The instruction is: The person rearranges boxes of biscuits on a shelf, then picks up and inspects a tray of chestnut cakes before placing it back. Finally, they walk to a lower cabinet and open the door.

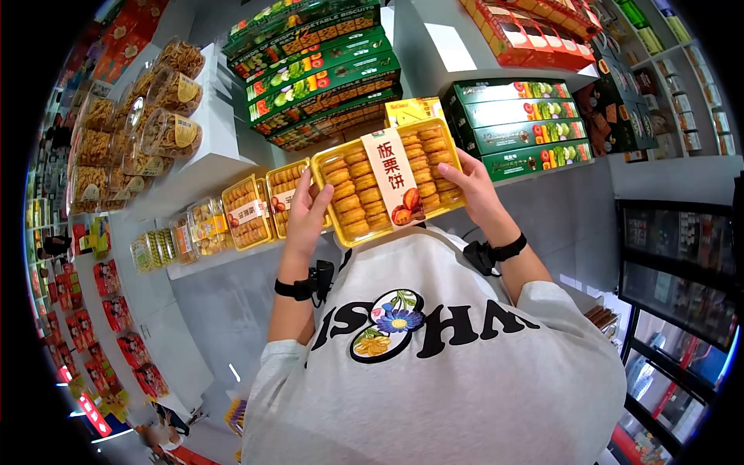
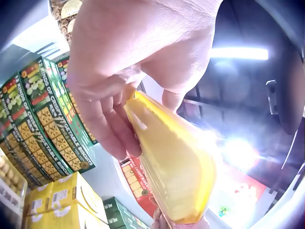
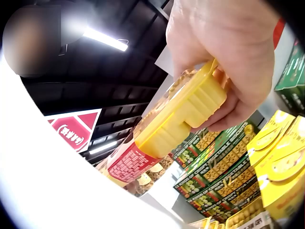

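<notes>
A yellow plastic tray of round chestnut pastries [image 1: 353, 190] is held up in front of the chest, with a clear lid and a cream paper band around its middle. My left hand [image 1: 308, 213] grips its left end, thumb on the lid and fingers behind. At the other end my right hand [image 1: 477, 194] holds it the same way. In the left wrist view the left hand [image 2: 138, 62] pinches the tray's edge [image 2: 167, 148]. The right wrist view shows the right hand [image 3: 226, 62] curled round the tray's yellow base [image 3: 176, 124].
Similar pastry trays [image 1: 248, 213] stand on the shelf to the left. Behind are stacked green vegetable biscuit boxes [image 1: 325, 85] and a yellow box [image 1: 413, 111]. More green boxes [image 1: 519, 128] lie at right. Clear tubs of snacks [image 1: 172, 132] sit on a white stand.
</notes>
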Demonstrator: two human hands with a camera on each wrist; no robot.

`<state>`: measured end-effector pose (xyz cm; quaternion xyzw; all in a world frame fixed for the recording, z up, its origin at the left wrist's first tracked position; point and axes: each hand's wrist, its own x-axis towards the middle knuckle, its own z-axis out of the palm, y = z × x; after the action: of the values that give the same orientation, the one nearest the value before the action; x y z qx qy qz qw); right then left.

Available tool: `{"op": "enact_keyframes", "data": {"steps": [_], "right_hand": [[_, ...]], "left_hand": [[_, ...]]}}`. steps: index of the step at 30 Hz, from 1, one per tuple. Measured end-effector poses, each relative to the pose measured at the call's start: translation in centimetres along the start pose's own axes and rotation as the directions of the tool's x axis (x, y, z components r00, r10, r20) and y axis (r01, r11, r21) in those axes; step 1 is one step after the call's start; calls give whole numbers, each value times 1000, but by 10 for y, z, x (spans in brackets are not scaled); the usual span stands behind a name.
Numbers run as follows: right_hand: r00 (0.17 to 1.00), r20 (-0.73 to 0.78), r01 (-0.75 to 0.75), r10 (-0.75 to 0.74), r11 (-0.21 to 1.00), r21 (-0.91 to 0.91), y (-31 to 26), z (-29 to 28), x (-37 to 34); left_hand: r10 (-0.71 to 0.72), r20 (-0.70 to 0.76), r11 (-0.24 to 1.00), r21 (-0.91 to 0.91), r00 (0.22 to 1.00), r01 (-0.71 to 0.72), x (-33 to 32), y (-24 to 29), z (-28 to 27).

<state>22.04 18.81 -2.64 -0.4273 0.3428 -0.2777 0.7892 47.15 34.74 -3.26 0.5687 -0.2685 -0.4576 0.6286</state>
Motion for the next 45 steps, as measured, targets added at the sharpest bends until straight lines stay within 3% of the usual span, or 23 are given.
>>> {"op": "enact_keyframes", "data": {"steps": [3, 7, 12, 19, 23, 32, 34, 37, 38, 39, 41, 43, 44, 45], "right_hand": [[995, -80, 57, -55, 998, 17, -15, -57, -4], [962, -233, 131, -140, 990, -54, -35, -140, 8], [930, -348, 84, -117, 991, -108, -45, -228, 33], [934, -349, 14, -70, 987, -160, -55, -278, 51], [938, -342, -19, -51, 980, -199, -60, -286, 60], [860, -470, -164, -199, 765, -623, -48, -314, 87], [854, -485, -235, -190, 692, -683, -57, -300, 81], [719, -386, -346, -578, 184, -920, -62, -270, 82], [702, -403, -268, -587, 307, -913, -65, -248, 77], [705, -320, -137, -633, 321, -937, -63, -231, 76], [762, -264, 99, -591, 510, -854, -58, -161, 69], [799, -81, 321, -596, 537, -780, -30, -106, 71], [846, -68, 302, -530, 580, -757, -24, -59, 62], [865, 56, 369, -499, 557, -743, -7, -33, 63]], "left_hand": [[-116, 126, 993, 16, 985, 115, 0, -3, 30], [-155, 48, 988, 27, 987, 154, -6, -18, 52], [-160, -28, 984, 75, 987, 162, -22, -25, 59], [-169, -140, 981, 67, 976, 180, -28, -33, 52], [-167, -126, 984, 40, 978, 174, -27, -35, 54], [-162, -158, 986, 13, 974, 166, -21, -38, 40], [-157, -172, 987, -1, 972, 159, -19, -39, 32], [-163, -190, 986, -9, 968, 165, -22, -39, 17], [-164, -190, 986, -19, 968, 164, -24, -40, 11], [-165, -195, 986, -27, 967, 163, -26, -39, 3], [-185, -214, 983, -61, 959, 176, -28, -41, -14], [-187, -225, 982, -76, 956, 174, -32, -40, -34], [-190, -223, 981, -77, 956, 177, -33, -40, -46], [-200, -228, 980, -66, 953, 190, -35, -40, -60]]}}
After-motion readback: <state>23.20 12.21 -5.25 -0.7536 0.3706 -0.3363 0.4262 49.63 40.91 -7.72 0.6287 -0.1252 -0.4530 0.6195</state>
